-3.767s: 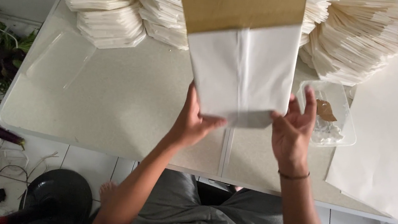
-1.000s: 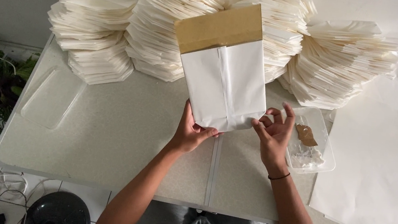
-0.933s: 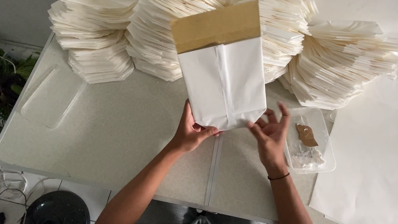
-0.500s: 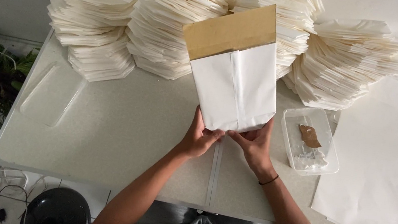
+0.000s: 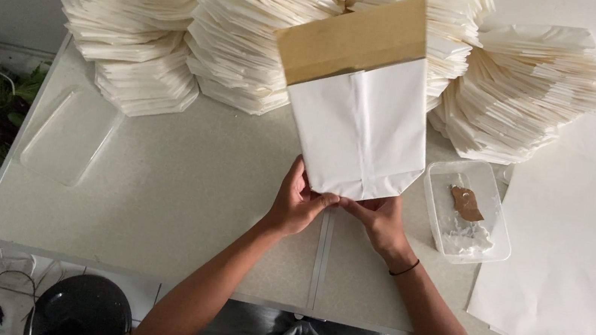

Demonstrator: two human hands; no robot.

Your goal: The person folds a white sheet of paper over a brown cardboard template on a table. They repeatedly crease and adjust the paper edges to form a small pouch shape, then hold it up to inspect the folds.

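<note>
Now that your right hand (image 5: 382,223) has closed in beside your left hand (image 5: 297,205), both hands pinch the bottom edge of the white paper bag (image 5: 359,130), upright at frame centre above the surface (image 5: 181,191), so its base fold is pressed.

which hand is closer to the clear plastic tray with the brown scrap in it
The right hand. It sits just left of the plastic tray, pinching the bottom edge of the white paper bag. The left hand holds the same edge farther left.

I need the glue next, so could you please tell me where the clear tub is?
The clear tub sits on the table, just beyond the right hand, between the paper bag and the white sheets.
</note>
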